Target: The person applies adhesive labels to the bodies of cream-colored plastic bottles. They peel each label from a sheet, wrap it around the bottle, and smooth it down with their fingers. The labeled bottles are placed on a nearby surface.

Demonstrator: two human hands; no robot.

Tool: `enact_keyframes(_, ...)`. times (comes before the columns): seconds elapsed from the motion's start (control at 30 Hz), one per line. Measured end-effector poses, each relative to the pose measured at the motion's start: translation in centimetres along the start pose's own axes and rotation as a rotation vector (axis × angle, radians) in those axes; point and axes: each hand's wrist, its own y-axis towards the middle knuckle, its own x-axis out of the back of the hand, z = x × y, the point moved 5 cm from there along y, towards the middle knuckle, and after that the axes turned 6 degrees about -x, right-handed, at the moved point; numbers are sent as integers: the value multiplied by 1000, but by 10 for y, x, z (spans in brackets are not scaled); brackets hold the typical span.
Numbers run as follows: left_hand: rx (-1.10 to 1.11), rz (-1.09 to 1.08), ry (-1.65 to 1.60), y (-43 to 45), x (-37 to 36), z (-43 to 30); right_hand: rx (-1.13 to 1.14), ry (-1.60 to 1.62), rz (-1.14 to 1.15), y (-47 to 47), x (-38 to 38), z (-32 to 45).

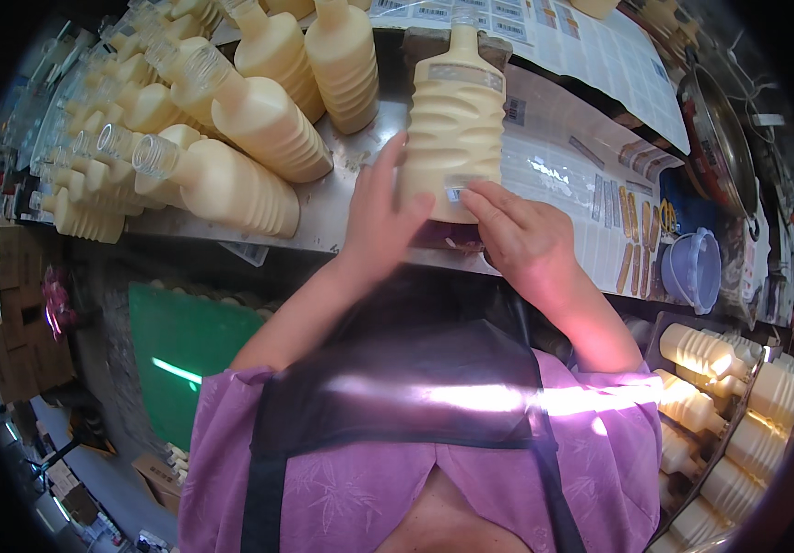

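A ribbed cream-coloured bottle (456,131) with a clear threaded neck lies on its side before me, its neck resting on a dark block (497,48). A shiny strip label is across its shoulder. My right hand (525,231) has thumb and fingertips together at a small label (457,186) near the bottle's base; whether they pinch it or press it down cannot be told. My left hand (386,207), slightly blurred, is at the bottle's left side with thumb and fingers apart; whether it touches the bottle is unclear.
Many similar bottles (238,186) stand at the left of the metal table (331,228). Label sheets (577,76) lie at the back, and gold and silver strips (629,228) at the right. A blue bucket (691,269) is at the right edge, with crated bottles (694,408) below.
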Motion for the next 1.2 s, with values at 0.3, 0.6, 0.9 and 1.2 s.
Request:
enact_keyframes(0.3,86,-133,133,15,-10,-14,11,-202,73,-17,-10,13)
enact_keyframes(0.6,91,-165,-115,3,-8,2,-897,543,175,-30,-7,-20)
enact_keyframes(0.9,78,-147,-135,-1,-15,-3,-1108,772,66,-29,-48,-49)
enact_keyframes(1.2,125,-70,-190,-2,-15,-3,-1107,823,47,-32,-53,-49)
